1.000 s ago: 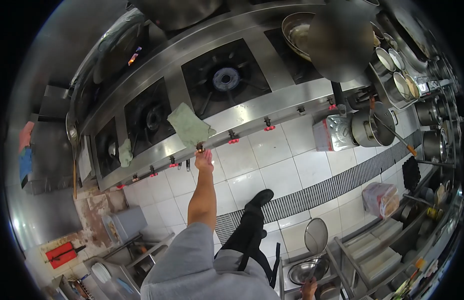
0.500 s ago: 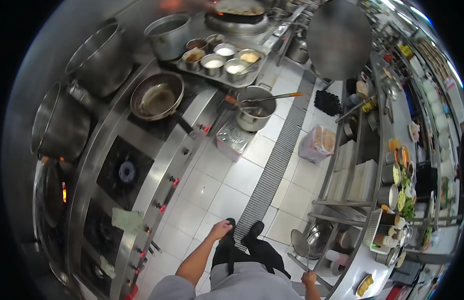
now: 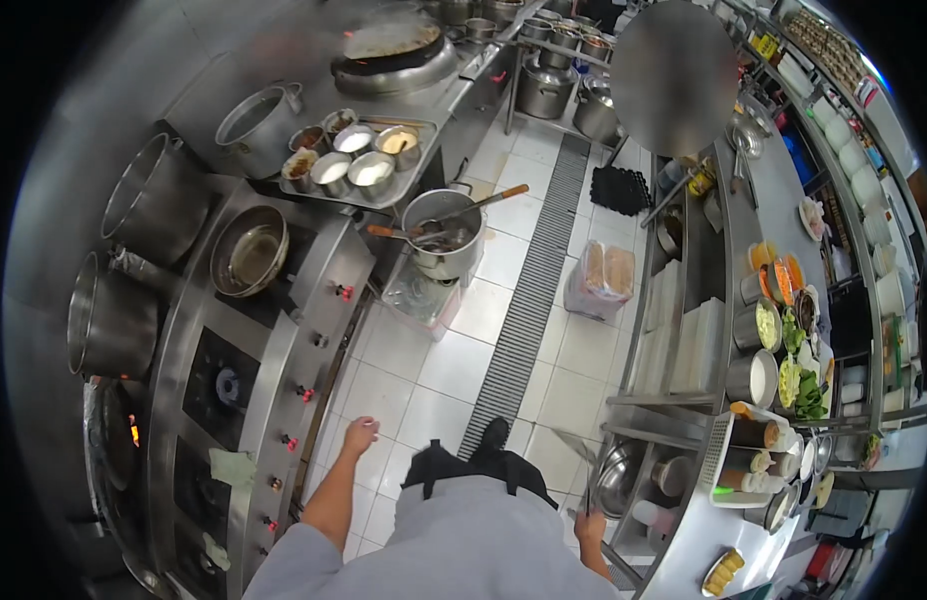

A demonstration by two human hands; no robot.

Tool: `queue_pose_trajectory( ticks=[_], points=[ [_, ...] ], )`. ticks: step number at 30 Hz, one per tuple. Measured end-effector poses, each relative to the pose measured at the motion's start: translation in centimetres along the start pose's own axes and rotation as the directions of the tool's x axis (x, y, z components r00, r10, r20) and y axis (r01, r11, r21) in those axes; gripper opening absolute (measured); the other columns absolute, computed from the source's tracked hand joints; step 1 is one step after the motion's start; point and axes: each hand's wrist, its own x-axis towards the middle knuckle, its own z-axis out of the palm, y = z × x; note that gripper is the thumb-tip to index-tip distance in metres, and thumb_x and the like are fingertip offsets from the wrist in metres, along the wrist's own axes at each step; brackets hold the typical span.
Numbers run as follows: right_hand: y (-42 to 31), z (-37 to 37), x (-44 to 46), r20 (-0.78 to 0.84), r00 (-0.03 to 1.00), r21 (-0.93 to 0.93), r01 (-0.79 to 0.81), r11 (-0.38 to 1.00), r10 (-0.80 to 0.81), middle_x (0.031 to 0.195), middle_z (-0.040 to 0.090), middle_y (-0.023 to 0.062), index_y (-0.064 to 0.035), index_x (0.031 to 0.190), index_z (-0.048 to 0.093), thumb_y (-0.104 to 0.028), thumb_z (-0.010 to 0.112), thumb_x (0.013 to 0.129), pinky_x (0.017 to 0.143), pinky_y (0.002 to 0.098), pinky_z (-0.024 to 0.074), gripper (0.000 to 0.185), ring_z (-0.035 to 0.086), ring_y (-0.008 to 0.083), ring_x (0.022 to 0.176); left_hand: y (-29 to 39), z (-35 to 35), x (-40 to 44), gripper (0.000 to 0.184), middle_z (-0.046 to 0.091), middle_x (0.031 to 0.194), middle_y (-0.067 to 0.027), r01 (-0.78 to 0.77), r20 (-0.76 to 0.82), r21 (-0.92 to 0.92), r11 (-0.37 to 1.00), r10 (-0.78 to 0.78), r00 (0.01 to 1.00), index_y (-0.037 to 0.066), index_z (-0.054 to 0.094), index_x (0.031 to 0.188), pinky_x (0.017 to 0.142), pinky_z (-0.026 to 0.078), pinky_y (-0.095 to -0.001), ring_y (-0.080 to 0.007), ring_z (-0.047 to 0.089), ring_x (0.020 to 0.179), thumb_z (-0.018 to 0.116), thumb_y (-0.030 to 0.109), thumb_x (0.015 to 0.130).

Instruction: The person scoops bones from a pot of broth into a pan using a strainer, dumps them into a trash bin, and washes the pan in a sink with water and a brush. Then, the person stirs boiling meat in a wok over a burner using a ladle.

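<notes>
My left hand [image 3: 362,437] hangs over the floor tiles beside the stove front, its fingers loosely bent and holding nothing. Low on the right, my right hand [image 3: 590,528] is closed around the handle of a round-headed skimmer [image 3: 576,446]. The skimmer's head points up and is seen nearly edge-on, close to the steel bowls [image 3: 618,480] on the lower shelf. On the stove [image 3: 246,368] to my left sits a pan [image 3: 251,252] with some liquid in it. A green cloth [image 3: 234,466] lies on the stove's front edge.
Ahead, a pot [image 3: 444,250] with utensils across it stands on a clear container [image 3: 424,300] on the floor. A bagged bread-like stack [image 3: 601,278] is beside the drain grate [image 3: 534,270]. A counter [image 3: 684,545] with a sauce-bottle basket [image 3: 720,462] runs along my right.
The view has shifted forward along the aisle, so the pot and stove appear lower and further left. The skimmer has turned from face-on to nearly edge-on. My left hand has swung toward the stove.
</notes>
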Motion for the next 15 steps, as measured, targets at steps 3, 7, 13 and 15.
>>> queue_pose_trajectory(
  ticks=[3, 7, 13, 15],
  points=[
    [-8.7, -6.3, 3.6, -0.031, 0.989, 0.146, 0.149, 0.978, -0.146, 0.086, 0.065, 0.0232, 0.0035, 0.101, 0.062, -0.024, 0.072, 0.074, 0.077, 0.0462, 0.0491, 0.039, 0.065, 0.0395, 0.084, 1.2, 0.5, -3.6, 0.040, 0.068, 0.088, -0.0140, 0.061, -0.074, -0.035, 0.998, -0.064, 0.995, -0.004, 0.058, 0.116, 0.059, 0.054, -0.0301, -0.0191, 0.066, 0.070, 0.066, 0.020, 0.085],
    [-18.5, -11.9, 7.8, -0.067, 0.945, 0.161, 0.326, 0.932, -0.319, 0.076, 0.065, 0.0168, -0.0032, 0.099, 0.059, -0.020, 0.069, 0.079, 0.068, 0.0417, 0.0505, 0.028, 0.064, 0.0332, 0.072, -0.2, 3.0, -6.3, 0.042, 0.069, 0.087, -0.0156, 0.164, -0.031, -0.032, 0.986, -0.165, 0.986, -0.005, 0.058, 0.116, 0.062, 0.054, -0.0294, -0.0199, 0.067, 0.069, 0.066, 0.021, 0.085],
    [-31.9, -15.0, 13.3, 0.000, 0.859, 0.372, 0.476, 0.797, -0.513, 0.079, 0.066, 0.0131, -0.0020, 0.109, 0.059, -0.021, 0.070, 0.082, 0.063, 0.0327, 0.0489, 0.034, 0.061, 0.0180, 0.066, -0.1, 6.8, -7.6, 0.043, 0.069, 0.091, -0.0130, 0.318, 0.050, -0.096, 0.943, -0.314, 0.948, -0.004, 0.057, 0.118, 0.057, 0.051, -0.0299, -0.0201, 0.068, 0.072, 0.064, 0.025, 0.086],
    [-37.0, -14.5, 14.7, -0.039, 0.836, 0.444, 0.505, 0.740, -0.547, 0.078, 0.067, 0.0123, -0.0011, 0.111, 0.060, -0.023, 0.071, 0.082, 0.062, 0.0313, 0.0481, 0.037, 0.060, 0.0141, 0.065, 1.6, 7.3, -5.8, 0.040, 0.069, 0.091, -0.0109, 0.356, 0.017, -0.230, 0.906, -0.362, 0.932, -0.001, 0.057, 0.118, 0.052, 0.046, -0.0269, -0.0180, 0.067, 0.072, 0.061, 0.024, 0.088]
  ],
)
